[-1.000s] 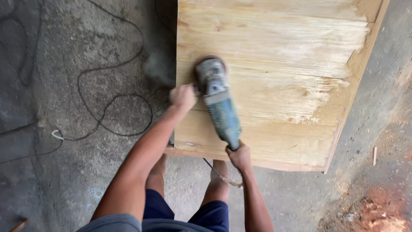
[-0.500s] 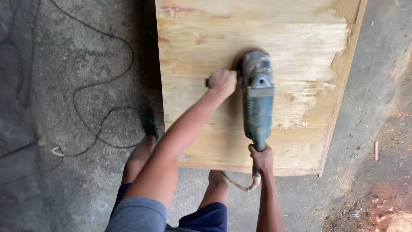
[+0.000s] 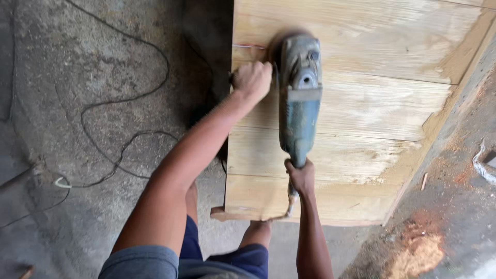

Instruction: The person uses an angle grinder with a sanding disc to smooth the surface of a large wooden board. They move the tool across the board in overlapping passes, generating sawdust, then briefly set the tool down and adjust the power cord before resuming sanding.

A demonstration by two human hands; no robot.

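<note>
A blue-green angle grinder (image 3: 299, 98) lies flat on a pale wooden panel (image 3: 361, 108), its head pointing away from me. My left hand (image 3: 252, 79) is closed around the side handle at the grinder's head, near the panel's left edge. My right hand (image 3: 300, 176) grips the rear end of the grinder body, where the cable leaves it. The sanding disc under the head is hidden.
The panel rests above a rough concrete floor. A thin black cable (image 3: 124, 103) loops over the floor on the left. Orange sawdust (image 3: 418, 250) lies at the lower right, with a small wood sliver (image 3: 423, 181) beside the panel's right edge.
The grinder has moved farther up the panel, away from me, with both hands still on it. My view has come closer to the panel.
</note>
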